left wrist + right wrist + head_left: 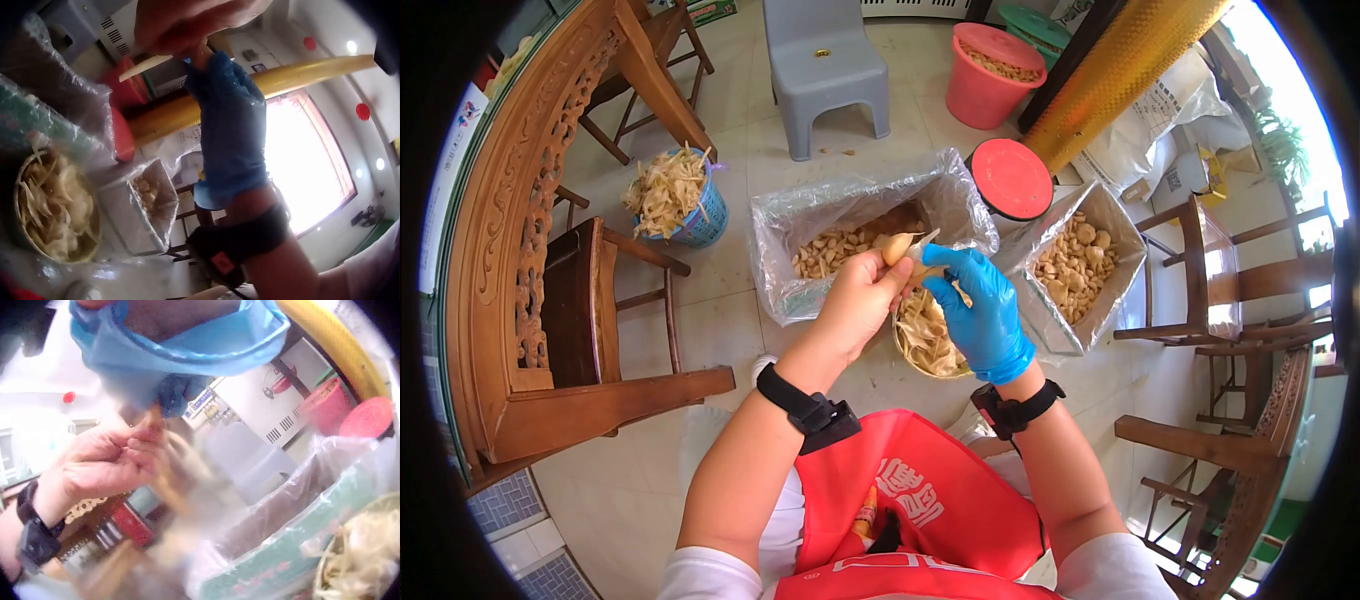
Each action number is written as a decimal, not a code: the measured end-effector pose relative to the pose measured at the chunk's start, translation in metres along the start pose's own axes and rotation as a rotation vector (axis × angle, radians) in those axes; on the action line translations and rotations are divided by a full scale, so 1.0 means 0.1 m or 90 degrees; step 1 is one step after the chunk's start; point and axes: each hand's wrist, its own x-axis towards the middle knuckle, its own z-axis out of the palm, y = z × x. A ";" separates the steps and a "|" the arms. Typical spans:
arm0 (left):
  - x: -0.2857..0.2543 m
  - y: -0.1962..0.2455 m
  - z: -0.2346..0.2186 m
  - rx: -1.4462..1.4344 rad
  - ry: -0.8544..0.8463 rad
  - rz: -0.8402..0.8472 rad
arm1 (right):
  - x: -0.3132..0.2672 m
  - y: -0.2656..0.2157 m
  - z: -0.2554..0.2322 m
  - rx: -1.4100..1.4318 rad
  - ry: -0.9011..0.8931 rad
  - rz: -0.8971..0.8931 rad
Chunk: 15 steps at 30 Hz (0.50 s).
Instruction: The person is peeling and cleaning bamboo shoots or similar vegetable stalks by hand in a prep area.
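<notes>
In the head view my bare left hand [862,300] pinches a pale garlic-like bulb [897,248] between thumb and fingers. My right hand [980,315], in a blue glove, meets it there and pinches a thin piece of peel [926,240] on the bulb's right. Below the hands stands a round basket of peels [930,345]. Behind them is a plastic-lined box [780,215] with loose cloves [825,252]. The left wrist view shows the gloved hand [232,131] with its fingertips partly hidden by the left hand [194,22].
A second lined box [1122,240] of bulbs and cloves stands at the right, beside a red round lid [1011,179]. At the left is a blue basket [705,215] heaped with peels. A grey stool [825,75], a pink bucket [980,100] and wooden chairs [1200,270] stand around.
</notes>
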 end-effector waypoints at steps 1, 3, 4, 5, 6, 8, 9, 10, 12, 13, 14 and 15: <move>0.01 -0.01 0.02 0.071 0.025 0.048 | 0.00 -0.01 0.03 0.048 0.017 0.089; 0.02 -0.04 0.03 0.143 0.049 0.095 | -0.02 0.00 0.08 0.097 0.034 0.179; 0.04 -0.08 0.02 0.181 0.068 0.153 | -0.03 0.04 0.11 0.196 0.017 0.299; 0.05 -0.10 0.02 0.219 0.086 0.210 | -0.04 0.06 0.12 0.296 -0.001 0.418; 0.05 -0.10 0.04 0.219 0.085 0.210 | -0.03 0.05 0.12 0.295 0.000 0.419; 0.04 -0.10 0.06 0.308 0.130 0.225 | -0.01 0.02 0.10 0.518 -0.003 0.521; 0.05 -0.11 0.06 0.308 0.129 0.224 | -0.02 0.05 0.09 0.518 -0.003 0.522; 0.05 -0.12 0.06 0.338 0.135 0.243 | -0.05 0.09 0.10 0.600 -0.013 0.556; 0.05 -0.14 0.07 0.368 0.142 0.260 | -0.09 0.16 0.13 0.682 -0.023 0.590; 0.03 -0.15 0.08 0.398 0.142 0.257 | -0.10 0.18 0.15 0.752 -0.023 0.638; 0.03 -0.15 0.09 0.428 0.143 0.255 | -0.11 0.21 0.17 0.822 -0.023 0.685; 0.04 -0.16 0.08 0.428 0.143 0.255 | -0.13 0.25 0.18 0.821 -0.024 0.685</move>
